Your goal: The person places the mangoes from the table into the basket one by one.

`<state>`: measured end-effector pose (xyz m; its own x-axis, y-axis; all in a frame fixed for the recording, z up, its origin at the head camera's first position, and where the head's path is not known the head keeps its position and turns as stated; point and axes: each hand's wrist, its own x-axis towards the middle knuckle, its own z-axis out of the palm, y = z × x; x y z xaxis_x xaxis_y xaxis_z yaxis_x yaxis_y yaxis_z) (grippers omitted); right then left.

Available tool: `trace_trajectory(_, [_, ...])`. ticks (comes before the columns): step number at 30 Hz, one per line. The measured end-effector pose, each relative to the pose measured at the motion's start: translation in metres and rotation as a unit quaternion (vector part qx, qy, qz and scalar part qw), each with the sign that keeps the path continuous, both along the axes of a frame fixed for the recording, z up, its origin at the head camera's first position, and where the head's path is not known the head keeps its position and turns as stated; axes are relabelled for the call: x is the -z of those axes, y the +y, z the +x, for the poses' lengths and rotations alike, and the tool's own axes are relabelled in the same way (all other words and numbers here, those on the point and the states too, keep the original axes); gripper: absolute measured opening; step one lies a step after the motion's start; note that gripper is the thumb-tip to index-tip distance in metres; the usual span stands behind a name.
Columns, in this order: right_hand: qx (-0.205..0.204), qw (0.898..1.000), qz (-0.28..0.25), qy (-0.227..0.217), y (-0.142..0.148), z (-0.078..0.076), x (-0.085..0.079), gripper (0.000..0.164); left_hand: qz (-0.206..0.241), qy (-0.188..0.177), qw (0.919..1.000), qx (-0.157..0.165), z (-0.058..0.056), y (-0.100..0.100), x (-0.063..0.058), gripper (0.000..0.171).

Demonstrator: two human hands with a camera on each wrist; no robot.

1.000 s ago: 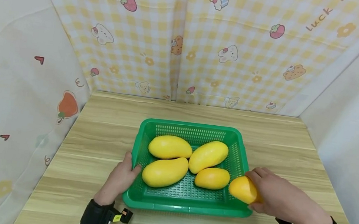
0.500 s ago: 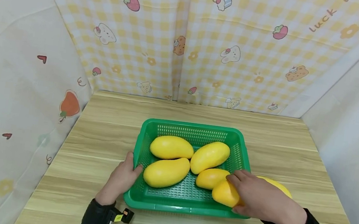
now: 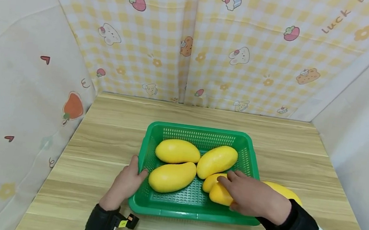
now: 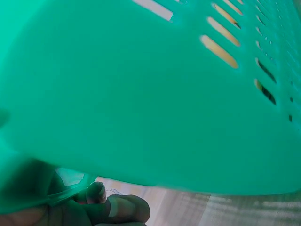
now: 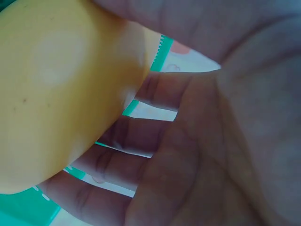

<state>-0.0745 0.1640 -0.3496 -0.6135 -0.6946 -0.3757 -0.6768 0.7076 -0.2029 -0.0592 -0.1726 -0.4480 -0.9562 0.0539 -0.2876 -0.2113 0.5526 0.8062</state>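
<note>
My left hand (image 3: 125, 184) grips the left rim of a green plastic basket (image 3: 189, 215), thumb over the inside. In the left wrist view, the basket's slotted wall (image 4: 117, 103) fills most of the picture, and curled fingers (image 4: 127, 209) show below it. Inside the basket's right part, my right hand (image 3: 252, 196) holds a yellow-orange mango (image 3: 221, 195); thumb and fingers lie round the mango (image 5: 61, 94) in the right wrist view. It overlaps a small mango (image 3: 210, 180) behind it. Larger yellow mangoes lie in the basket: one back left (image 3: 178, 151), one front left (image 3: 172, 177), one back right (image 3: 217, 162).
Outside the basket on the right, another yellow mango (image 3: 284, 190) lies on the wooden table (image 3: 114, 121), partly hidden by the right arm. A checked yellow curtain (image 3: 145, 41) hangs behind the table, with a white wall on each side.
My right hand has carried the mango leftward from the basket's right rim to beside the small mango. The mango on the table has come into view behind the arm. The left hand stays on the rim.
</note>
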Motion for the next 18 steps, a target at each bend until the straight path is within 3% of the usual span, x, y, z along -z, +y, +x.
trace_trajectory(18, [0.037, 0.995, 0.077, -0.045, -0.020, -0.007, 0.024, 0.053, 0.007, -0.001, 1.0000, -0.004, 0.001, 0.001, 0.000, 0.035])
